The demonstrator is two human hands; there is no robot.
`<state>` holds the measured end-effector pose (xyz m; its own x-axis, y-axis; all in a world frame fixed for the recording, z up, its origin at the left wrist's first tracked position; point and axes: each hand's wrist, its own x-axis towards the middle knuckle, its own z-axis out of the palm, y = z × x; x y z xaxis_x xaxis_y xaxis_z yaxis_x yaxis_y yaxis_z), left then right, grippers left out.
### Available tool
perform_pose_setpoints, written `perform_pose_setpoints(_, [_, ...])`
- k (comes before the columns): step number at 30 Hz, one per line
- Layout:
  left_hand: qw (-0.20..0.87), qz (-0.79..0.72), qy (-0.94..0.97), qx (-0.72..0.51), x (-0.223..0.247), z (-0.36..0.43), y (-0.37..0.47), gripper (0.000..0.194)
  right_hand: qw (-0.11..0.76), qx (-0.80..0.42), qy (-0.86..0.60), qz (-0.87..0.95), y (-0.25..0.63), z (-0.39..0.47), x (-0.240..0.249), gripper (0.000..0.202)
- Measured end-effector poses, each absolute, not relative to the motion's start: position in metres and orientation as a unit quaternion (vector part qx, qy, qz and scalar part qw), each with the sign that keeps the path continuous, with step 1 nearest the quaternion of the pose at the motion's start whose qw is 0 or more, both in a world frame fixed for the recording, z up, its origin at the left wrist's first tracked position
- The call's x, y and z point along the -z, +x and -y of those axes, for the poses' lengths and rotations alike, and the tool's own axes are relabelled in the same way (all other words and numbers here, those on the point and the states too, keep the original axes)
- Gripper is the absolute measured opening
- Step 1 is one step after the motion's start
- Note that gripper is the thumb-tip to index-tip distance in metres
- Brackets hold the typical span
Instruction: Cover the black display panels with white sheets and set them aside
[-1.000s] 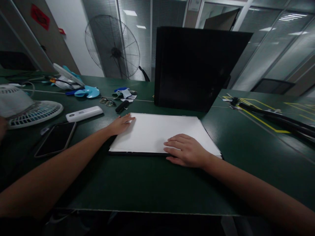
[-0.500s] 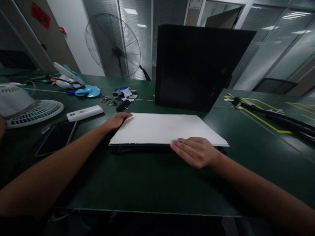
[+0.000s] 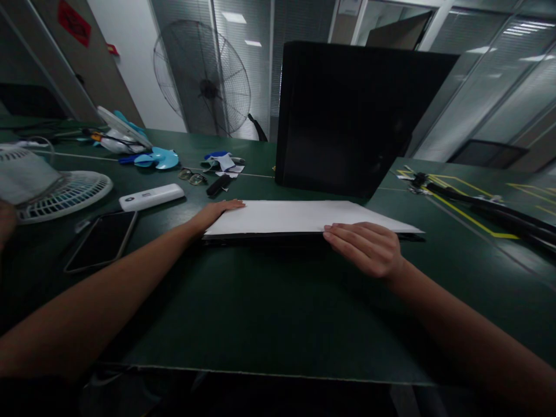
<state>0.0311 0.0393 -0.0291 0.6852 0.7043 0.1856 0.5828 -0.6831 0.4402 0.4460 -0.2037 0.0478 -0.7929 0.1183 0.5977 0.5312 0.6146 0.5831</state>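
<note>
Touching white sheet (image 3: 291,216), both hands (image 3: 369,248) part-open

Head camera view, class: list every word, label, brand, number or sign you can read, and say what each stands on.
No text can be read for certain.
White oblong device: small dark marks, too small to read.
Red poster on the door: dark design, too blurred to read.
Small red sign on the wall: too small.
Pale notice at the top: too blurred.
White sheets: no writing shows.
</note>
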Motion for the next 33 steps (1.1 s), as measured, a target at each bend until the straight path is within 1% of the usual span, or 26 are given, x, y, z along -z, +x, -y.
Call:
perform_pose_setpoints(3, [0.179,-0.348,0.903,-0.178,0.024,-0.033,0.034,0.058,0.271,0.392,-0.19,0.859,0.446,0.201,-0.045,0.036])
perform_pose_setpoints(7, [0.16,-0.354,0.9,-0.197,0.02,-0.024,0.039,0.052,0.286,0.367,-0.232,0.854,0.446,0.196,-0.039,0.032])
perform_pose_setpoints(10, [0.146,-0.361,0.896,-0.212,0.017,-0.018,0.043,0.048,0.277,0.351,-0.234,0.863,0.446,0.194,-0.035,0.027])
perform_pose_setpoints(12, [0.157,-0.37,0.892,-0.207,0.015,-0.016,0.044,0.048,0.274,0.347,-0.236,0.865,0.446,0.194,-0.033,0.021])
perform_pose_setpoints(14, [0.173,-0.373,0.89,-0.195,0.013,-0.015,0.045,0.051,0.283,0.342,-0.253,0.86,0.446,0.194,-0.032,0.019])
perform_pose_setpoints(18, [0.174,-0.376,0.888,-0.2,0.014,-0.016,0.045,0.056,0.289,0.35,-0.287,0.844,0.448,0.194,-0.034,0.023])
perform_pose_setpoints(20, [0.168,-0.391,0.881,-0.205,0.017,-0.017,0.045,0.064,0.276,0.369,-0.297,0.836,0.451,0.196,-0.04,0.023])
perform_pose_setpoints(23, [0.159,-0.41,0.875,-0.205,0.02,-0.018,0.044,0.083,0.257,0.396,-0.339,0.814,0.456,0.202,-0.056,0.019])
perform_pose_setpoints(25, [0.153,-0.422,0.871,-0.2,0.022,-0.017,0.045,0.082,0.253,0.402,-0.386,0.791,0.46,0.209,-0.073,0.018])
perform_pose_setpoints(27, [0.151,-0.435,0.866,-0.197,0.022,-0.015,0.047,0.075,0.248,0.408,-0.436,0.763,0.465,0.216,-0.094,0.022])
perform_pose_setpoints(28, [0.151,-0.441,0.863,-0.195,0.022,-0.014,0.048,0.074,0.245,0.415,-0.459,0.746,0.468,0.219,-0.105,0.028])
perform_pose_setpoints(30, [0.15,-0.453,0.858,-0.19,0.02,-0.013,0.05,0.078,0.237,0.415,-0.509,0.716,0.476,0.222,-0.129,0.044])
perform_pose_setpoints(33, [0.138,-0.453,0.864,-0.174,0.018,-0.012,0.052,0.079,0.224,0.362,-0.589,0.687,0.491,0.219,-0.165,0.069])
